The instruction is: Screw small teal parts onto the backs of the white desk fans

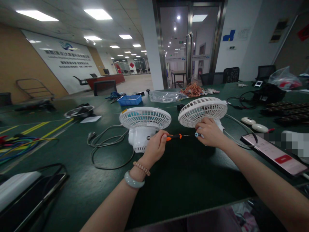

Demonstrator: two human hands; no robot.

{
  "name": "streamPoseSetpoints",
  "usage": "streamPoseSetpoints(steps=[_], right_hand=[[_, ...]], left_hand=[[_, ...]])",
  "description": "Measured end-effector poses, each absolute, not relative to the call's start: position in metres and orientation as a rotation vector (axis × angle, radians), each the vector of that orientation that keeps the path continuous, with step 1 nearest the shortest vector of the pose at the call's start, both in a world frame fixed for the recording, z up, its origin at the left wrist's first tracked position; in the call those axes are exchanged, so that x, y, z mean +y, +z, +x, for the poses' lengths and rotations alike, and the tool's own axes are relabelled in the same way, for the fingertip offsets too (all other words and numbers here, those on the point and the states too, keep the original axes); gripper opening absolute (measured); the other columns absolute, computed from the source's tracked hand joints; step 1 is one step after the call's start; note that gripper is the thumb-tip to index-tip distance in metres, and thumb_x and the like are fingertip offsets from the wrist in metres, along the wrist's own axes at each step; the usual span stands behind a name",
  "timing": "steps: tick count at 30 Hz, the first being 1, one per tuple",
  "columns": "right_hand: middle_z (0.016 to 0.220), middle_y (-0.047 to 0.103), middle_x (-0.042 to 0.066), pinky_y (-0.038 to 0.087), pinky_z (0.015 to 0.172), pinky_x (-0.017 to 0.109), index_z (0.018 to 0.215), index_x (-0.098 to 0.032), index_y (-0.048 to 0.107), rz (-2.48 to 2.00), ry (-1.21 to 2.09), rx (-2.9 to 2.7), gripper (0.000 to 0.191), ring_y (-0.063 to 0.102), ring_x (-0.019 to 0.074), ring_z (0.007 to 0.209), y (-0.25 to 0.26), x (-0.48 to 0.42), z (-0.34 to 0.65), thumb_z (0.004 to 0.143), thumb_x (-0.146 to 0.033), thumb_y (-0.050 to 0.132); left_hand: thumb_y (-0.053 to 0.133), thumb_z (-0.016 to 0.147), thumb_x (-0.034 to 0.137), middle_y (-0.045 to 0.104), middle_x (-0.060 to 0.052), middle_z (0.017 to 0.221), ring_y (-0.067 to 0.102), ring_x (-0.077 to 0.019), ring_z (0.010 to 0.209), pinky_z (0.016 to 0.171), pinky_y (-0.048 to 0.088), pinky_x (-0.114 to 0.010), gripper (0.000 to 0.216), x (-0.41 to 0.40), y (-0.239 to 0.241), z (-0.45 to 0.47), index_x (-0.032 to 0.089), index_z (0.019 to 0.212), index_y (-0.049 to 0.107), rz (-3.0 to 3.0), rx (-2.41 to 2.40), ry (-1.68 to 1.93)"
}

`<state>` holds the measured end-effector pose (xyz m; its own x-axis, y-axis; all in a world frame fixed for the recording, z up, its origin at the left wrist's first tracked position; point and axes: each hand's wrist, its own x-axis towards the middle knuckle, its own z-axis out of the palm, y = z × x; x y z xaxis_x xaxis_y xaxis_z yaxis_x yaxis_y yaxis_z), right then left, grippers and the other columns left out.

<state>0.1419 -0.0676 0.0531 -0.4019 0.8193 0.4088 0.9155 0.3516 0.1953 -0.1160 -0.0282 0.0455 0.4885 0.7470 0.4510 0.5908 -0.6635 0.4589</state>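
Observation:
My left hand (156, 146) is closed round the orange-and-black handle of a small screwdriver (174, 137), whose thin shaft points right. My right hand (209, 131) is pinched on the shaft's far end, where a small blue piece (196, 134) shows between the fingers. Two small white desk fans stand on the green table just behind the hands: one fan (144, 124) behind my left hand, the other fan (202, 111) tilted behind my right hand. A grey cable (106, 141) runs from the left fan.
A phone (275, 154) with a lit screen lies at the right. A blue tray (130, 100), a clear plastic bag (166, 96) and a heap of copper wire (192, 90) sit further back. Coloured cables (16, 145) lie at the left, black devices (285, 109) at the far right.

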Motion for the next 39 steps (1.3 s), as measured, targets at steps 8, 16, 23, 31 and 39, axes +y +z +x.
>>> streamPoseSetpoints(steps=[8, 16, 23, 31, 39], right_hand=[[0.096, 0.062, 0.006, 0.023, 0.073, 0.037, 0.076, -0.019, 0.068, -1.562, -0.576, -2.376, 0.020, 0.038, 0.0243, 0.092, 0.0537, -0.0678, 0.1415, 0.075, -0.028, 0.050], [0.095, 0.062, 0.006, 0.023, 0.073, 0.037, 0.076, -0.019, 0.069, -1.553, -0.592, -2.372, 0.020, 0.038, 0.0245, 0.093, 0.0516, -0.0669, 0.1426, 0.075, -0.028, 0.051], [0.095, 0.062, 0.006, 0.023, 0.072, 0.038, 0.074, -0.019, 0.068, -1.549, -0.600, -2.373, 0.022, 0.037, 0.0246, 0.092, 0.0526, -0.0673, 0.1417, 0.076, -0.029, 0.049], [0.096, 0.062, 0.006, 0.023, 0.073, 0.038, 0.075, -0.019, 0.068, -1.552, -0.595, -2.374, 0.022, 0.037, 0.0244, 0.092, 0.0530, -0.0678, 0.1415, 0.076, -0.029, 0.049], [0.096, 0.062, 0.006, 0.023, 0.072, 0.038, 0.074, -0.018, 0.068, -1.552, -0.590, -2.376, 0.022, 0.038, 0.0241, 0.091, 0.0523, -0.0666, 0.1423, 0.077, -0.029, 0.049]], left_hand=[[0.025, 0.090, 0.035, 0.055, 0.001, 0.061, 0.054, -0.0138, 0.061, 0.062, 0.041, -0.027, 0.032, -0.0284, 0.0474, -0.1149, 0.017, 0.096, 0.051, 2.511, 1.141, 0.941], [0.025, 0.090, 0.034, 0.055, 0.001, 0.060, 0.054, -0.0141, 0.061, 0.062, 0.042, -0.027, 0.032, -0.0291, 0.0476, -0.1146, 0.017, 0.096, 0.051, 2.516, 1.137, 0.940], [0.025, 0.090, 0.035, 0.055, 0.002, 0.061, 0.055, -0.0136, 0.061, 0.060, 0.042, -0.026, 0.033, -0.0297, 0.0476, -0.1145, 0.017, 0.100, 0.051, 2.491, 1.149, 0.946], [0.026, 0.090, 0.038, 0.055, 0.002, 0.060, 0.056, -0.0137, 0.060, 0.060, 0.042, -0.025, 0.035, -0.0282, 0.0466, -0.1153, 0.017, 0.102, 0.051, 2.478, 1.169, 0.926], [0.026, 0.090, 0.039, 0.056, 0.002, 0.061, 0.056, -0.0139, 0.062, 0.061, 0.042, -0.026, 0.035, -0.0270, 0.0444, -0.1154, 0.017, 0.104, 0.050, 2.465, 1.171, 0.936]])
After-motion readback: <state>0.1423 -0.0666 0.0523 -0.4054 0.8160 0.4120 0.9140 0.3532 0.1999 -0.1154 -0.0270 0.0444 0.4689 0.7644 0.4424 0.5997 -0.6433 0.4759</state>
